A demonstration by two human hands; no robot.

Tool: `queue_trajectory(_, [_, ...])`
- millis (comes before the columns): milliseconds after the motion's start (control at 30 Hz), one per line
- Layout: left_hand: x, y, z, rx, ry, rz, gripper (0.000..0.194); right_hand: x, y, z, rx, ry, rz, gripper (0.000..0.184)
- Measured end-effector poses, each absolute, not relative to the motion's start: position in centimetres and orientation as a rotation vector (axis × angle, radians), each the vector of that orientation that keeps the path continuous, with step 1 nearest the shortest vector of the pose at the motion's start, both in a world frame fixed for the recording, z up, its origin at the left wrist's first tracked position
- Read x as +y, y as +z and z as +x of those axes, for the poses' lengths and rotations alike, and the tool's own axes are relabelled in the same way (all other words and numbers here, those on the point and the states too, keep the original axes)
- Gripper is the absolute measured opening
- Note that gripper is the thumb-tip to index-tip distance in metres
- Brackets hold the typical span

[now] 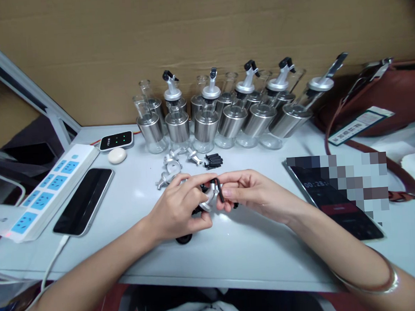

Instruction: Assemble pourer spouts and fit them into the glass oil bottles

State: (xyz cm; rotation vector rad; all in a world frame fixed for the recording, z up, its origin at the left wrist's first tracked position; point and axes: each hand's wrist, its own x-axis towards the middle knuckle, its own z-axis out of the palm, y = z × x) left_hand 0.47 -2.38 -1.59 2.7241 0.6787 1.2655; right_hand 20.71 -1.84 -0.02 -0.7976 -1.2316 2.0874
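Note:
Both of my hands meet over the middle of the table. My left hand (182, 204) is closed around a silver pourer spout (209, 201) with a round collar. Between the fingertips of my right hand (246, 190) is a small black lever (220, 191), which touches the spout's tip; whether it is fastened there I cannot tell. Just beyond my hands lie several loose silver spouts (173, 167) and a small pile of black levers (213, 160). A round black part (184, 239) shows partly from under my left hand.
Glass bottles with steel sleeves (206, 125) stand in rows at the back, several fitted with pourers. A power strip (48, 193), a phone (84, 201) and a white round case (117, 155) are left. A tablet (333, 204) and a brown bag (376, 98) are right.

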Motion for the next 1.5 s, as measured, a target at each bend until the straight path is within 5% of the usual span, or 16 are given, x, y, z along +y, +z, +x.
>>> queue_trajectory(900, [-2.29, -1.55, 0.42, 0.644, 1.228, 2.730, 0.016, -2.38, 0.25, 20.21, -1.437, 1.894, -0.866, 0.033])
queue_trajectory(1500, [-2.48, -1.43, 0.48, 0.595, 1.336, 2.669, 0.016, -2.32, -0.13, 20.39, -1.442, 1.923, -0.742, 0.022])
